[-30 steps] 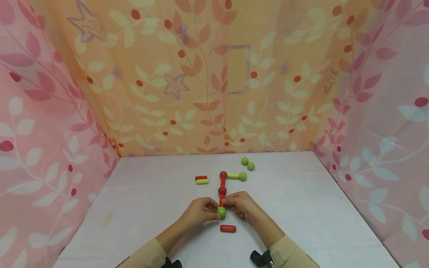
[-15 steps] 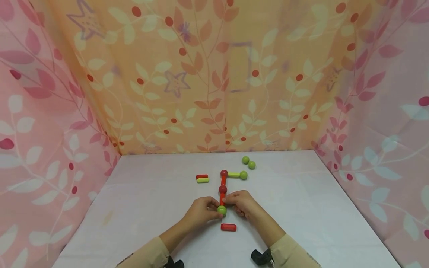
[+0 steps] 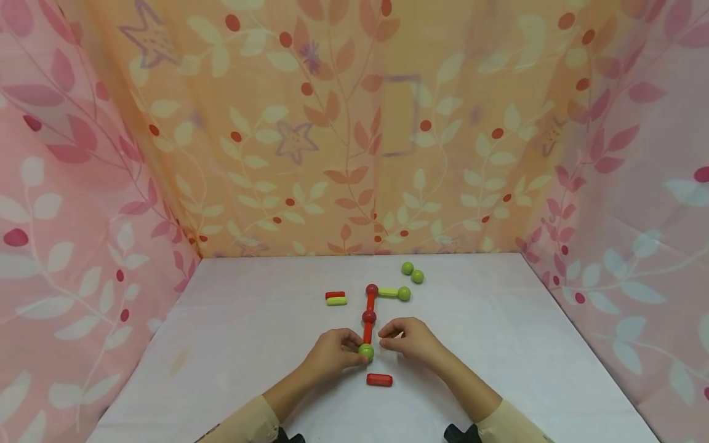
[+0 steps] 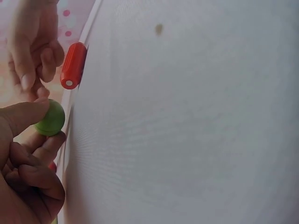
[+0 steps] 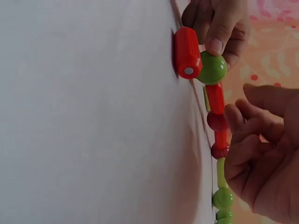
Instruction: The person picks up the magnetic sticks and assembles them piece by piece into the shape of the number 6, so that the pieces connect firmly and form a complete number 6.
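Note:
Between the thumb and fingers of my left hand [image 3: 335, 354] is a green ball [image 3: 366, 352], the near end of a line of joined toy pieces. From it a red rod [image 3: 368, 333] runs up to a dark red ball [image 3: 368, 317], then a second red rod [image 3: 370, 303] reaches another dark red ball [image 3: 372, 290]. A yellow-green rod [image 3: 388, 293] branches right there to a green end ball [image 3: 404, 293]. My right hand [image 3: 412, 340] hovers just right of the near red rod, fingers loosely bent, thumb apart from them, holding nothing, as the right wrist view shows.
A loose red rod [image 3: 379, 380] with a metal disc in its end lies nearest the person. Left of the line, a red rod [image 3: 335, 295] and a yellow-green rod [image 3: 336, 301] lie side by side. Two green balls [image 3: 412, 272] sit at the back, before the patterned curtain [image 3: 310, 184].
My right hand has let go of the near red rod and drawn back a little to the right. My left hand still pinches the green ball in the same place.

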Demonstrator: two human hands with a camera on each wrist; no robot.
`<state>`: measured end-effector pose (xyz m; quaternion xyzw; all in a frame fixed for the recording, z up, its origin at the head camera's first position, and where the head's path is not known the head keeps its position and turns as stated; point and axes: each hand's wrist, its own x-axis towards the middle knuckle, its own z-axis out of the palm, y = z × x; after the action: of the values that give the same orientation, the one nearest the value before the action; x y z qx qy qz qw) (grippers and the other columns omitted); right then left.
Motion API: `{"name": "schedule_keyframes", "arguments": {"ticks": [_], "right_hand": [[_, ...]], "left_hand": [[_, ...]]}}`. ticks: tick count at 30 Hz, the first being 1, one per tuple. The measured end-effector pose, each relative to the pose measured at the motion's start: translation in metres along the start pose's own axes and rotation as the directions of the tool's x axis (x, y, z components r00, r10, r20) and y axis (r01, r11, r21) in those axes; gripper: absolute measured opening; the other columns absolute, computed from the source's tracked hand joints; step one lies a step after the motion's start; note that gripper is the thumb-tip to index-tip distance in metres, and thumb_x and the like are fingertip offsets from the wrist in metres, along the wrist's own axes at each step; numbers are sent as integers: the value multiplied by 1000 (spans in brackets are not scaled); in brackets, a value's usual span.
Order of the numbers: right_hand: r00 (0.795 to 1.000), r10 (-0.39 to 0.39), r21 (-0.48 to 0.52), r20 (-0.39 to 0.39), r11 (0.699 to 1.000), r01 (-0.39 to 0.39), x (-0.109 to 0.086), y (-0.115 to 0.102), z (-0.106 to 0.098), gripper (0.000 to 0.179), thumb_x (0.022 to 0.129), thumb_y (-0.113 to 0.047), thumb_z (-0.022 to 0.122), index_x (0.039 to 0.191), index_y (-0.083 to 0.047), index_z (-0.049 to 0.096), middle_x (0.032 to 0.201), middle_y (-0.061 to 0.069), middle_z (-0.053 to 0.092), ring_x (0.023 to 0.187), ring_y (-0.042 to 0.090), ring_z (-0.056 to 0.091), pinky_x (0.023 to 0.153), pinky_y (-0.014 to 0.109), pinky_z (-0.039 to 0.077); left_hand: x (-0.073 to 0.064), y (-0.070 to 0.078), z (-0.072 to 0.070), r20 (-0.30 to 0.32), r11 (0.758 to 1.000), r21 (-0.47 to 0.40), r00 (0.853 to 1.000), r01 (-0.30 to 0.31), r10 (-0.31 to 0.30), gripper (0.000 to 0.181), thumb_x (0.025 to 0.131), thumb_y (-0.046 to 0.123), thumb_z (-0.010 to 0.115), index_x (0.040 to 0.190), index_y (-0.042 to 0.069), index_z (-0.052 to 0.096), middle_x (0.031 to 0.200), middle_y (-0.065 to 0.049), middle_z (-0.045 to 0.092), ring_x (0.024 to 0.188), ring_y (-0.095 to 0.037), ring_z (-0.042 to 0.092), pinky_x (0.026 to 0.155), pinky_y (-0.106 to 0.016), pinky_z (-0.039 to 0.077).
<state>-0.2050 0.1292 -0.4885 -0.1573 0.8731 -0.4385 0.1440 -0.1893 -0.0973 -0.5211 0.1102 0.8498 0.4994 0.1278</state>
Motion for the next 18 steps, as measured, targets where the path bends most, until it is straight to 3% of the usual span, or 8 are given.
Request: {"name": "schedule_keyframes", "arguments": {"ticks": [5, 10, 18], "right_hand": [[988, -123, -79, 93, 988, 131, -14, 5, -1, 22, 78, -32, 72, 96, -20, 69, 84, -10, 63, 67, 14, 52, 56, 26, 45], [970, -180, -63, 166, 979, 193, -21, 11, 1, 25, 77, -35, 72, 98, -22, 68, 84, -9, 61, 71, 14, 53, 60, 24, 45], [941, -257, -53, 217, 960, 275, -22, 18, 6, 27, 74, -34, 75, 98, -24, 68, 85, -6, 61, 72, 12, 52, 60, 23, 44]], "left_hand": [[0, 0, -1, 7, 1000, -3, 1000, -11, 11, 35, 66, 34, 81, 93, 19, 63, 84, 9, 65, 78, -9, 61, 71, -29, 50], [-1, 0, -2, 9, 1000, 6, 1000, -26, 25, 35, 67, 34, 80, 94, 19, 63, 85, 9, 65, 79, -8, 61, 71, -28, 49], [-3, 2, -3, 11, 999, 18, 1000, -27, 27, 33, 68, 34, 79, 94, 20, 63, 85, 10, 65, 79, -8, 60, 73, -30, 49]]}}
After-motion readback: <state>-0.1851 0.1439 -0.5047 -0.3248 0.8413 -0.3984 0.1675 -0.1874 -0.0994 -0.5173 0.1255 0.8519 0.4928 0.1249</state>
